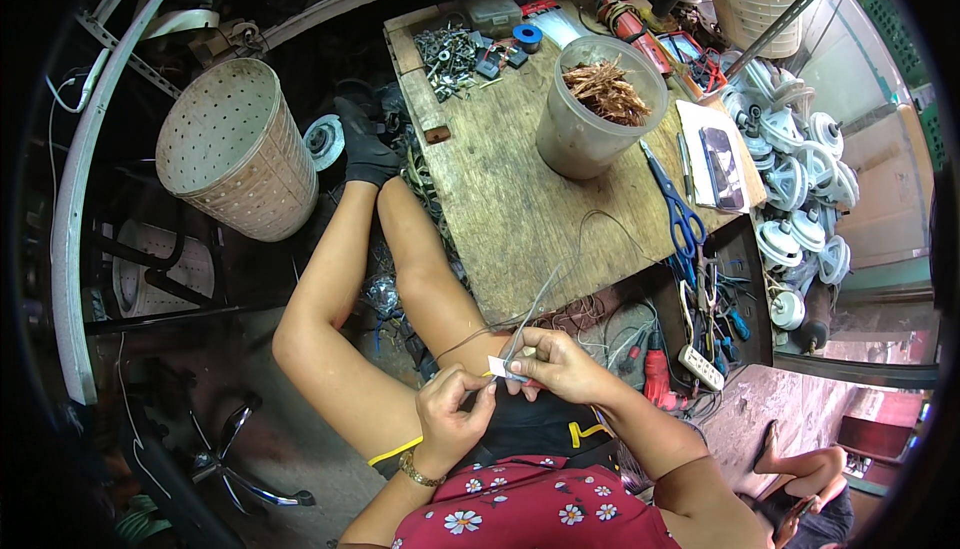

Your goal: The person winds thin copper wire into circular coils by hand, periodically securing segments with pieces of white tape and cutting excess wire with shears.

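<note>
Both my hands meet above my lap, just off the table's front edge. My right hand [556,365] is closed on a grey cable [525,322] and a small white piece [499,366], which might be a plug or a tag. Right beside it, my left hand [452,411] pinches what looks like a thin yellow wire [488,374]; its other end is hidden. From my right hand the cable's thin strands rise and loop over the wooden tabletop [500,219]. Blue-handled scissors [681,217] lie at the table's right edge.
A clear tub [583,149] of copper wire scraps [608,92] stands on the table. Screws [449,54] and a blue spool [527,37] lie behind. Right: a phone [722,167], pliers, a power strip [701,367], white pulley-like parts [785,184]. Left: a perforated basket [235,149]. Another person [808,484] sits lower right.
</note>
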The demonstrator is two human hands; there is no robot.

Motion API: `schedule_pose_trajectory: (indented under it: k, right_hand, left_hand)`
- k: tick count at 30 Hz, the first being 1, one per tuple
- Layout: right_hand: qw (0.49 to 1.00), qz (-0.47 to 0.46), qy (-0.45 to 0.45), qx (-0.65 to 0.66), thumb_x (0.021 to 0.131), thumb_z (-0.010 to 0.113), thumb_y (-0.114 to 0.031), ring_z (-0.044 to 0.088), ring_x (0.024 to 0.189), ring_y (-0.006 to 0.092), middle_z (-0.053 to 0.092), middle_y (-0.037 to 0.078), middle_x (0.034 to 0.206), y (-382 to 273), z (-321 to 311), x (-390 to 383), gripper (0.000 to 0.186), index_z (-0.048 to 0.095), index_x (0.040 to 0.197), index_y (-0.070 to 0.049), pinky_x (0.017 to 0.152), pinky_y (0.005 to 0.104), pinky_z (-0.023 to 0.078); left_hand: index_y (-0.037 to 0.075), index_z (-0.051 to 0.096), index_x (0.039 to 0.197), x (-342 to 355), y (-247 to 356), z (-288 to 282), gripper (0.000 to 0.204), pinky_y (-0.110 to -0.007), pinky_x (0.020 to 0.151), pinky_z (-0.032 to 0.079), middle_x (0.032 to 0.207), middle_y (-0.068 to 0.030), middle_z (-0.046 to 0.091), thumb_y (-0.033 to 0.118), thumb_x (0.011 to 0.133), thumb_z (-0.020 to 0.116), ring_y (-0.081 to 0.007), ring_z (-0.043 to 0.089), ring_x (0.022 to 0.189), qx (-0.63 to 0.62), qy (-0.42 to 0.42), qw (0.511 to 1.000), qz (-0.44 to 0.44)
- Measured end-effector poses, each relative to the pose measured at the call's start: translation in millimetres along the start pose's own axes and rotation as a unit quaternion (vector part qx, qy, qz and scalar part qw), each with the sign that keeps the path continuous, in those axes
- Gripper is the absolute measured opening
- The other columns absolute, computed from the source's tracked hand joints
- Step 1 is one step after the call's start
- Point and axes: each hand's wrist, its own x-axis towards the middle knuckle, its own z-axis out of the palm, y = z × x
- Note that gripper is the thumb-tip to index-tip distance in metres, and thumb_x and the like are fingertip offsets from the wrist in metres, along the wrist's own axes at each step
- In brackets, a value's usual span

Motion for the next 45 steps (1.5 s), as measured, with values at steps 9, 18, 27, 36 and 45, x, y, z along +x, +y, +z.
schedule_pose_trajectory:
  k: [9, 18, 27, 36, 45]
  right_hand:
    - [1.0, 0.01, 0.004, -0.002, 0.092, 0.055, -0.009, 0.056, 0.058, 0.0096, 0.064, 0.008, 0.073, -0.3, -1.4, 1.7, 0.014, 0.055, 0.102, 0.001, 0.053, 0.0211, 0.044]
    - [1.0, -0.008, 0.019, -0.02, 0.092, 0.054, -0.008, 0.059, 0.062, 0.0106, 0.063, 0.008, 0.073, 6.2, -8.6, 4.3, 0.011, 0.055, 0.098, 0.001, 0.053, 0.0217, 0.047]
    - [0.999, -0.013, 0.045, 0.0, 0.092, 0.054, -0.008, 0.06, 0.063, 0.0118, 0.064, 0.009, 0.075, 10.4, -16.4, 7.1, 0.014, 0.056, 0.102, 0.002, 0.053, 0.022, 0.048]
    - [0.997, -0.022, 0.075, 0.008, 0.091, 0.055, -0.009, 0.058, 0.057, 0.011, 0.064, 0.009, 0.074, 7.5, -22.2, 4.5, 0.012, 0.055, 0.096, 0.002, 0.051, 0.0217, 0.046]
    - [0.995, -0.011, 0.097, 0.0, 0.09, 0.057, -0.01, 0.058, 0.055, 0.0123, 0.065, 0.011, 0.073, 5.0, -34.9, 2.9, 0.014, 0.056, 0.096, 0.003, 0.051, 0.0226, 0.047]
  left_hand:
    - [0.001, 0.054, 0.07, -6.3, -1.2, 1.8, 0.014, -0.025, 0.046, 0.029, 0.06, -0.0035, 0.048, -0.001, 0.074, 0.066, -0.01, 0.04, 0.05, -0.048, 0.002, 0.998, -0.031]
    - [-0.001, 0.054, 0.07, -13.4, 0.8, 3.3, 0.013, -0.026, 0.049, 0.041, 0.062, -0.0092, 0.055, -0.001, 0.074, 0.067, -0.0163, 0.053, 0.053, -0.05, -0.009, 0.995, -0.083]
    - [-0.001, 0.053, 0.069, -18.6, 3.3, -1.0, 0.014, -0.025, 0.049, 0.036, 0.063, -0.0064, 0.052, -0.002, 0.074, 0.066, -0.0121, 0.048, 0.054, -0.055, -0.017, 0.995, -0.08]
    - [0.0, 0.053, 0.067, -23.5, 10.2, -2.0, 0.014, -0.025, 0.049, 0.036, 0.06, -0.006, 0.052, -0.003, 0.073, 0.065, -0.0128, 0.047, 0.052, -0.025, -0.02, 0.996, -0.082]
    - [0.001, 0.059, 0.068, -33.0, 8.8, -10.5, 0.011, -0.028, 0.044, 0.037, 0.06, -0.0084, 0.057, 0.003, 0.072, 0.07, -0.0181, 0.052, 0.048, 0.019, -0.042, 0.997, -0.064]
